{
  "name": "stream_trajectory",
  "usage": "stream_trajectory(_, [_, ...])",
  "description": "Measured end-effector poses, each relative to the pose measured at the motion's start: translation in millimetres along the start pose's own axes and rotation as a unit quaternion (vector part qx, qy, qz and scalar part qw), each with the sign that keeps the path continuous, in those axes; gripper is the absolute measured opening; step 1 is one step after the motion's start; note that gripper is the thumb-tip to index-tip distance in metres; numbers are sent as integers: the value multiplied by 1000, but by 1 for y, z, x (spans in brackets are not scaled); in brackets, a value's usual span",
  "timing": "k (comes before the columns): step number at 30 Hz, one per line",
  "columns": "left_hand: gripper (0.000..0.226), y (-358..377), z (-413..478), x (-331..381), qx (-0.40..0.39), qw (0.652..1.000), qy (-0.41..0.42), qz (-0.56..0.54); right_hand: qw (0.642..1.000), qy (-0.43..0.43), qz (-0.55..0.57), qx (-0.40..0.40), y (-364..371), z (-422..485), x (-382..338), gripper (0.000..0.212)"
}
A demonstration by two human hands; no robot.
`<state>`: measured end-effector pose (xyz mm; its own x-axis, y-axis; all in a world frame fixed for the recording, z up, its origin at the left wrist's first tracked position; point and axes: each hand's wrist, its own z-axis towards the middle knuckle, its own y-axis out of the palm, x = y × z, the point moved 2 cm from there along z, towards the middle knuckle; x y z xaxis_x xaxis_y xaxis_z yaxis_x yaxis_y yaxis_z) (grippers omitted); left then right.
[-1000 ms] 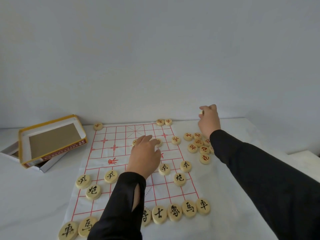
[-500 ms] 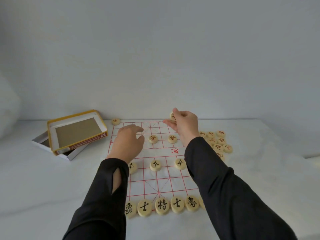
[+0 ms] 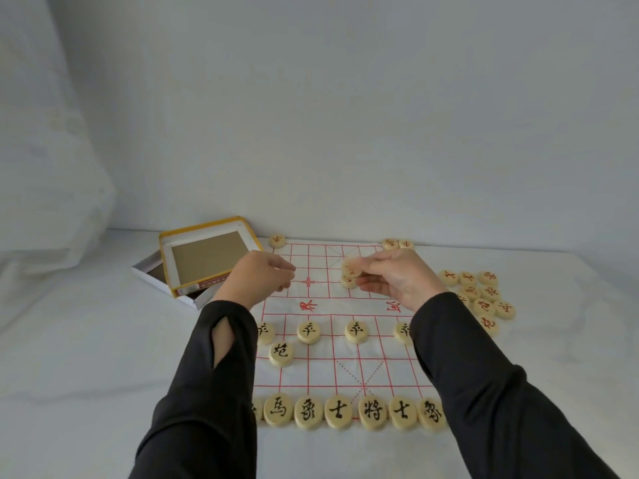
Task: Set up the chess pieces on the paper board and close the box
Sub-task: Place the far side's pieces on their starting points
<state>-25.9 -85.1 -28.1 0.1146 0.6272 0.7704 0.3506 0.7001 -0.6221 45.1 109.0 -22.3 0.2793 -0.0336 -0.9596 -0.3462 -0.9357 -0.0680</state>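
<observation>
The paper board (image 3: 328,368) with its red grid lies in the middle of the white table. My right hand (image 3: 401,281) pinches a red-marked piece (image 3: 350,267) just above another piece (image 3: 348,282) lying on the far half. My left hand (image 3: 257,280) hovers over the board's far left part with bent fingers; what is under them is hidden. Black-marked pieces form the near row (image 3: 339,411), with soldiers (image 3: 308,331) and a cannon (image 3: 281,352) ahead of them. The yellow-rimmed box lid (image 3: 207,233) lies tilted on the white box base (image 3: 147,269).
Several loose red-marked pieces (image 3: 484,295) lie in a cluster right of the board. Single red pieces sit at the far edge, one on the left (image 3: 277,240) and two on the right (image 3: 397,243). A white wall rises close behind.
My right hand came back from the far right edge to above the board's far half, carrying a piece. My left hand shifted left. The view swung to the right.
</observation>
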Motion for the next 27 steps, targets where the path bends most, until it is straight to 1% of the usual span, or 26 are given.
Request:
stream_trajectory(2, [14, -4, 2, -3, 17, 1000, -12, 4, 997, -10, -70, 12, 5, 3, 1, 21])
stream_trajectory(4, [16, -3, 5, -4, 33, 999, -19, 16, 980, -42, -187, 57, 10, 12, 2, 18])
stream_trajectory(6, [21, 1, 6, -5, 26, 998, -24, 50, 941, -92, -306, 106, 19, 23, 2, 14])
stream_trajectory(8, [25, 5, 5, -7, 1, 995, -30, 99, 913, -116, -372, 123, 32, 33, 2, 13])
stream_trajectory(10, [28, 3, 6, -10, -18, 991, -37, 129, 890, -119, -418, 136, 47, 44, 0, 15])
stream_trajectory(13, [31, -5, 8, -15, -19, 990, -43, 134, 840, -108, -511, 144, 64, 58, -7, 26])
stream_trajectory(14, [31, -8, 9, -17, -14, 990, -45, 133, 836, -90, -523, 137, 69, 61, -9, 29])
stream_trajectory(18, [28, -13, 13, -22, 0, 991, -53, 122, 859, -9, -507, 73, 82, 74, -7, 32])
stream_trajectory(20, [28, -12, 13, -23, -2, 992, -54, 113, 844, 11, -534, 57, 85, 75, -4, 32])
stream_trajectory(23, [27, -11, 15, -24, -3, 993, -55, 104, 820, 26, -567, 67, 85, 77, -2, 36])
stream_trajectory(27, [28, -8, 17, -24, 0, 993, -57, 102, 814, 53, -576, 52, 86, 81, 4, 36])
